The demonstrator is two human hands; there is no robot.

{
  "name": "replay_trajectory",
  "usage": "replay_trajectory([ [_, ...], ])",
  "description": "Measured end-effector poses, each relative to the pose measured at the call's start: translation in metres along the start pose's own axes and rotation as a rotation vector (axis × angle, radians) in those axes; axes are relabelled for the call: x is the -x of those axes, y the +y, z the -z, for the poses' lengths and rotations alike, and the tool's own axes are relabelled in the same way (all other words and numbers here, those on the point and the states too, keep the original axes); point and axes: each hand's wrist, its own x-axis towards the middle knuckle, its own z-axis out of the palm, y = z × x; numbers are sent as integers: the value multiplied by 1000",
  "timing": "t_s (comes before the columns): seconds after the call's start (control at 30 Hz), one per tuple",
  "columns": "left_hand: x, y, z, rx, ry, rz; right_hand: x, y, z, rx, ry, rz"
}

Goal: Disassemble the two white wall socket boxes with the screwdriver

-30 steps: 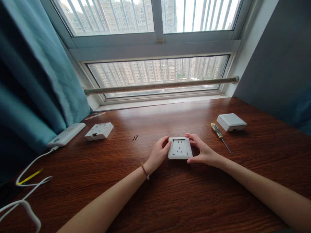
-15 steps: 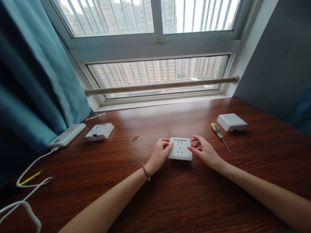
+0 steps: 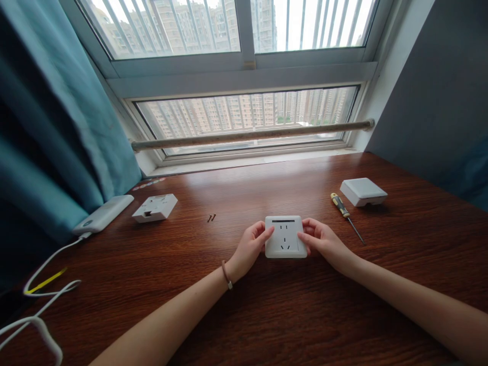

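— Found where, the socket plate [image 3: 285, 236]?

— Between four and five o'clock from mid-view, pinched from both sides by left hand [image 3: 249, 246] and right hand [image 3: 326, 241]. Gripped with thumbs on the face, at nine and three o'clock on the plate.

— Any different from a second ago?

— Very. Back then, askew inside the surround [image 3: 285, 253], with dark gaps down the sides and the right hand spread wide around the edge. Now squarer, without those side gaps, tipped more face-on, with the right thumb brought in to match the left.

— Meaning?

— Probably better seated, at a guess. Perhaps short of a full fit, going by the dark slot [image 3: 283, 221] at twelve o'clock. Or just part of the design; hard to say.

— And out of sight?

— The whole back of the plate, plus most of the fingers curled behind. Can't tell whether raised off the table [image 3: 267, 315] or propped on it. Too small for detail: two screws [image 3: 211, 217], between nine and ten o'clock from the plate. Cut off by the frame edge: left forearm [image 3: 171, 315] toward seven o'clock, right forearm [image 3: 404, 284] toward four.
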Motion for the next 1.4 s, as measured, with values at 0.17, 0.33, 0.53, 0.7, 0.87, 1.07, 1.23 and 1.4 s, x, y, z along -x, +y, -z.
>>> replay_trajectory([
  [0.17,2,-1,-3,122,-29,21,2,-2,-1,-29,-3,-57],
  [0.33,2,2,-4,156,-7,51,2,-1,-1,-30,-31,-89],
  [0.53,2,3,-4,138,-54,40,0,2,0,-45,10,-56],
  [0.7,3,5,-4,38,-166,48,0,2,2,-24,34,-27],
  [0.87,4,5,-5,20,-172,39,-1,2,2,-21,22,-34],
  [1.07,3,4,-5,-6,-190,23,-2,2,1,4,19,-19],
  [1.23,3,4,-5,-24,-185,17,-1,4,1,-16,22,-35],
  [1.4,3,3,-6,-4,-197,16,-1,5,1,-43,34,-40],
])
